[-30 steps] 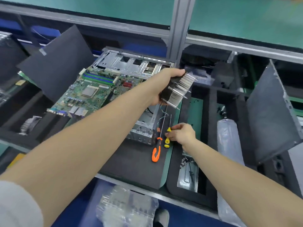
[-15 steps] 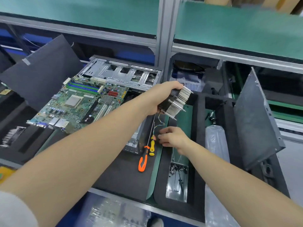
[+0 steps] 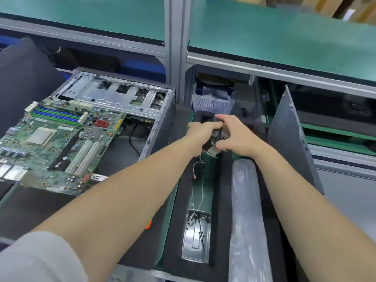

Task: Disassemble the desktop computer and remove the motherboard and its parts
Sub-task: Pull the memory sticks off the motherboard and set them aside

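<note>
The cooler point(image 3: 213, 147) had already been taken off the motherboard point(image 3: 50, 143), whose processor was left bare. The board was seen lying askew across the open case point(image 3: 122, 96), so it was judged to be unfastened but not yet set aside. Whether memory was seated in its slots could not be told. Screws had been collected in the tray point(image 3: 196, 239).

The cooler was held above the foam insert point(image 3: 221, 200), right of the case, with its cable point(image 3: 197, 166) hanging below. It was gripped by the left hand point(image 3: 200, 135), with fingers curled over its top, and by the right hand point(image 3: 242, 137) from the other side.

Half a second before, the cooler had been held by the left hand alone, while the right hand had been down at the screwdrivers. These were now almost hidden by the left arm.
</note>
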Demonstrator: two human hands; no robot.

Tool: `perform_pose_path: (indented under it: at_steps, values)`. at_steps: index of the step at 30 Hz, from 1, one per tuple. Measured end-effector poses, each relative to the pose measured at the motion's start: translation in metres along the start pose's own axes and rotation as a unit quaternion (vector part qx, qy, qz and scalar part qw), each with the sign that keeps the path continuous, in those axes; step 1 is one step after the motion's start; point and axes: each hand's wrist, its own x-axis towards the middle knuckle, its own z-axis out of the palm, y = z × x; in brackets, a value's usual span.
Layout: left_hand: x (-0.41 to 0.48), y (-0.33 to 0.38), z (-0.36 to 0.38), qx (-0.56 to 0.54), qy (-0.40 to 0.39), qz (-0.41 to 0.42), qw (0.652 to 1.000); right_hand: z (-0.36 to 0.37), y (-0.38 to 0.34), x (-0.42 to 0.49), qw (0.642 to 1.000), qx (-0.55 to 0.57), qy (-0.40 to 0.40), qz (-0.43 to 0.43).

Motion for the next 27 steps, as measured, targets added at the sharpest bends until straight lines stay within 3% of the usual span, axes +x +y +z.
perform_pose_path:
  at_steps: [4, 7, 10, 14, 19, 27]
  values:
    - [0.024, -0.025, 0.007, -0.029, 0.001, -0.018, 0.999, 0.009, 0.009, 0.016, 0.980, -0.184, -0.074, 0.018]
    - [0.044, -0.041, 0.013, -0.010, -0.025, -0.021, 0.999, 0.019, 0.021, 0.030, 0.966, -0.258, -0.020, 0.020]
    - [0.056, -0.053, 0.013, 0.072, -0.023, 0.007, 0.997, 0.033, 0.034, 0.039, 0.963, -0.266, 0.000, 0.034]
    - [0.056, -0.064, 0.006, 0.199, 0.049, 0.069, 0.976, 0.060, 0.055, 0.047, 0.961, -0.270, 0.006, 0.058]
    - [0.054, -0.073, -0.003, 0.196, 0.116, 0.106, 0.968, 0.088, 0.064, 0.060, 0.963, -0.262, 0.039, 0.051]
    - [0.055, -0.078, -0.006, 0.201, 0.033, 0.079, 0.976, 0.104, 0.079, 0.077, 0.956, -0.281, 0.015, 0.079]
